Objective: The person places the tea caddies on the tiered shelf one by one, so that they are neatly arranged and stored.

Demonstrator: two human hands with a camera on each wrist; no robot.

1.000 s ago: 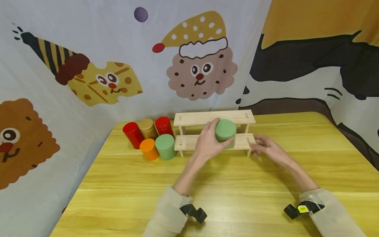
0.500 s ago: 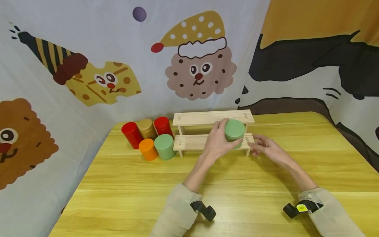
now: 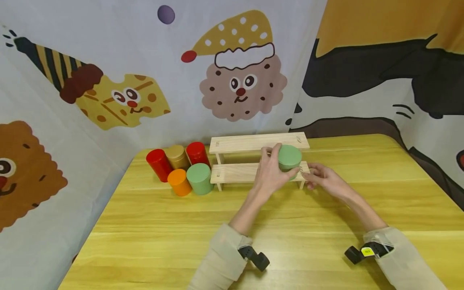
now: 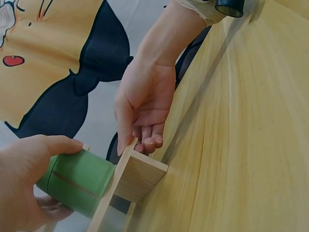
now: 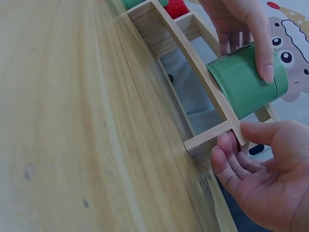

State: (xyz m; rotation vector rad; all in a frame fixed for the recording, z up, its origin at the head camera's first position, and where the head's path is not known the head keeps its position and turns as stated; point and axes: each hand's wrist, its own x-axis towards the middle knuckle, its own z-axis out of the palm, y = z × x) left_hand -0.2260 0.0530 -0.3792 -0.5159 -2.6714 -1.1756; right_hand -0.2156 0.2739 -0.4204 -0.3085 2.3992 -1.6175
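My left hand grips a green lidded canister by its sides, thumb toward the front. In the right wrist view the base of this green canister meets the lower board of a two-step wooden shelf, near its right end. With my right hand I hold that end of the lower board. The right wrist view shows the thumb of my right hand on the upper face and the curled fingers beneath, beside the leg.
Left of the shelf stand a second green canister, an orange one, a gold one, a taller red canister and another red one. The upper board rises behind. A printed cloth hangs beyond the wooden table.
My left hand has moved right along the lower board with the green canister, from near its middle-right to its right end. My right hand keeps hold of the board's end.
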